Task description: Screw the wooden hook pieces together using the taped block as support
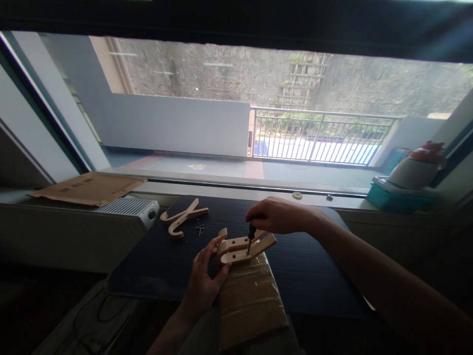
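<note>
My right hand [279, 215] grips the dark handle of a screwdriver [252, 231], held nearly upright. Its tip meets a hole in a pale wooden hook [240, 256]. A second wooden hook [236, 242] lies alongside, just behind the first. Both rest on the far end of a cardboard block [251, 305] wrapped in clear tape. Fingers and thumb of my left hand [204, 278] close around the hooks' curved ends, steadying them. Farther left, two loose wooden hooks [185, 217] lie crossed near a few small screws [200, 228].
A dark table [158, 266] carries the work beneath a window. A brown paper envelope [92, 186] lies over a white radiator [129, 206] at left. Along the sill sit a tape roll [297, 195], a teal box [388, 195] and a white bottle with a red top [417, 167].
</note>
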Demonstrator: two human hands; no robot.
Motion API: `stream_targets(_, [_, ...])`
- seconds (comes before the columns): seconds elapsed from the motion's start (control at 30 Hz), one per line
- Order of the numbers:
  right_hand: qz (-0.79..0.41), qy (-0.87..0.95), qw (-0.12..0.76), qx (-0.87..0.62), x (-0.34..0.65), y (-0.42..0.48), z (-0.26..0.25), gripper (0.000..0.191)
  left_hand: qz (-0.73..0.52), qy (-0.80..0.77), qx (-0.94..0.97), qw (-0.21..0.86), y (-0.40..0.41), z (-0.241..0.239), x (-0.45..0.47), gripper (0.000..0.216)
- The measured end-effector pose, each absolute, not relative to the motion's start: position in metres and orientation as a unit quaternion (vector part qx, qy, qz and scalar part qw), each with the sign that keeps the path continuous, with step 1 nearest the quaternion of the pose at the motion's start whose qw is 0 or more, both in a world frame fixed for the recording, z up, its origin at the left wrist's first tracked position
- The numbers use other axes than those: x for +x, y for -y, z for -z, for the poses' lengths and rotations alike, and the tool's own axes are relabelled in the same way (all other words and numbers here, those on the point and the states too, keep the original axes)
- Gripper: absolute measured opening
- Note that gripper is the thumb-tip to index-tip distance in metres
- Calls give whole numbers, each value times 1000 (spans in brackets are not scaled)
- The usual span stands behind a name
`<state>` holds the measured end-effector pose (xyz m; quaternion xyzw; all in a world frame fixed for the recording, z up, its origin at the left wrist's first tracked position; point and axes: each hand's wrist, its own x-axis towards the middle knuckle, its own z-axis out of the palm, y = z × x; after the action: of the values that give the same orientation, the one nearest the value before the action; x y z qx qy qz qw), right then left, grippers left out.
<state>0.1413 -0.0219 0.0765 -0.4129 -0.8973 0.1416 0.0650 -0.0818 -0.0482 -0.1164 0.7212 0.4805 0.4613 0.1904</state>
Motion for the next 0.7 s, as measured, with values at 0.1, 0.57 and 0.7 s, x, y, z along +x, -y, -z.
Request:
stream_targets(0.1, [-150,895,78,-413,142,18,-72,28,-463,-484,718,192,48,117,-81,54])
stream_targets(0.57, [-150,887,58,-433,139,21,-78,28,-457,-482,723,193,50,115,-81,53])
stream_targets(0.7, [-159,888,41,-430,139,27,-85,29,-456,-489,719,186,50,115,-81,53])
